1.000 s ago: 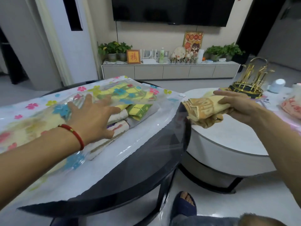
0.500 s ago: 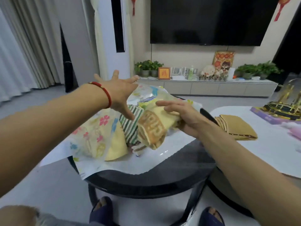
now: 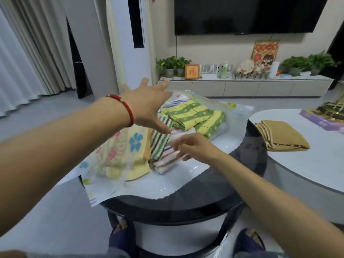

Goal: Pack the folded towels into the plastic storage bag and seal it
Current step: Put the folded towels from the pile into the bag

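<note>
The clear flower-printed storage bag point(image 3: 147, 187) lies on the round black glass table point(image 3: 195, 203). Inside it are a yellow towel point(image 3: 128, 157) under the printed plastic, a brown-and-green striped towel point(image 3: 160, 144), a pink-striped towel point(image 3: 167, 161) and a green-and-yellow towel point(image 3: 189, 113). My left hand point(image 3: 149, 105) hovers over the bag's mouth with spread fingers, thumb near the striped towel. My right hand point(image 3: 195, 148) rests its fingertips against the edge of the pink-striped towel and holds nothing. One folded tan towel point(image 3: 284, 136) lies on the white table.
The white oval table point(image 3: 307, 170) stands to the right, touching the black one, with a gold stand point(image 3: 333, 108) on a purple base at its far end. A TV cabinet point(image 3: 242, 88) runs along the back wall. My slippered feet point(image 3: 121, 237) are under the black table.
My right hand carried a yellow-orange towel from the white table into the bag and let it go. My left hand rose from pressing on the bag to hovering over its mouth.
</note>
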The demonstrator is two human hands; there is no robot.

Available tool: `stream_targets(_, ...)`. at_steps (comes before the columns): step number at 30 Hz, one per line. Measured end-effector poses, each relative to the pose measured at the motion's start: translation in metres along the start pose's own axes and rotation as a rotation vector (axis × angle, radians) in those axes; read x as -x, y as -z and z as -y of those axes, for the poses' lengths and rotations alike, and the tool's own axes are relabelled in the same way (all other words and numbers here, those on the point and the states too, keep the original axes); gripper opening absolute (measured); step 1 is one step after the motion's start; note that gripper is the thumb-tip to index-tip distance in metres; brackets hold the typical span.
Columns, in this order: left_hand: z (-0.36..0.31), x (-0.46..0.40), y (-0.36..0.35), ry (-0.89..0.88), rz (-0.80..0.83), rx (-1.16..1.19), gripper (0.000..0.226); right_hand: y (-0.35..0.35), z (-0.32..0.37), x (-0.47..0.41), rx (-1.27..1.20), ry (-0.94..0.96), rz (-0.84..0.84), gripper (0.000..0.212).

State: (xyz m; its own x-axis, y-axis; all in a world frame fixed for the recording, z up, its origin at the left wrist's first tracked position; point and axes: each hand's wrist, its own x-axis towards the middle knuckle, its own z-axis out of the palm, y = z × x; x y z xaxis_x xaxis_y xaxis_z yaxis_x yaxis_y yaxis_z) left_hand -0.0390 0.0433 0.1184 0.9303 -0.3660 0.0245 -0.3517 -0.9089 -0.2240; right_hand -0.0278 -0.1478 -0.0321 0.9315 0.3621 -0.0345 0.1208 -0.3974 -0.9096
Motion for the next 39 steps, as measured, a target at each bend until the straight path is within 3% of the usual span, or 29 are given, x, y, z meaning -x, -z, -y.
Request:
stream_targets(4, -0.031, -0.023, -0.027, -0.093, -0.039, 0.005, 0.104, 0.080, -0.045, 0.031, 0.079, -0.059, -0.171, 0.021)
stream_targets(9, -0.075, -0.058, -0.056, -0.184, -0.043, -0.014, 0.097, 0.168, -0.128, 0.060, 0.189, -0.236, -0.670, 0.022)
stream_targets(13, -0.100, -0.083, -0.068, -0.212, -0.049, -0.030, 0.089, 0.219, -0.190, 0.070, 0.443, -0.382, -0.933, 0.025)
stream_targets(18, -0.118, -0.107, -0.079, -0.245, -0.033, -0.031, 0.077, 0.260, -0.246, 0.051, 0.635, -0.553, -0.789, 0.054)
stream_targets(23, -0.124, -0.119, -0.089, -0.269, -0.075, -0.083, 0.069, 0.275, -0.278, 0.028, 0.758, -0.660, -0.600, 0.053)
stream_targets(32, -0.129, -0.116, -0.083, -0.227, -0.106, -0.043, 0.082, 0.268, -0.263, 0.078, 0.914, -0.718, -0.586, 0.058)
stream_targets(39, -0.127, -0.099, -0.071, -0.198, -0.134, -0.006, 0.087, 0.254, -0.236, 0.140, 0.980, -0.777, -0.591, 0.047)
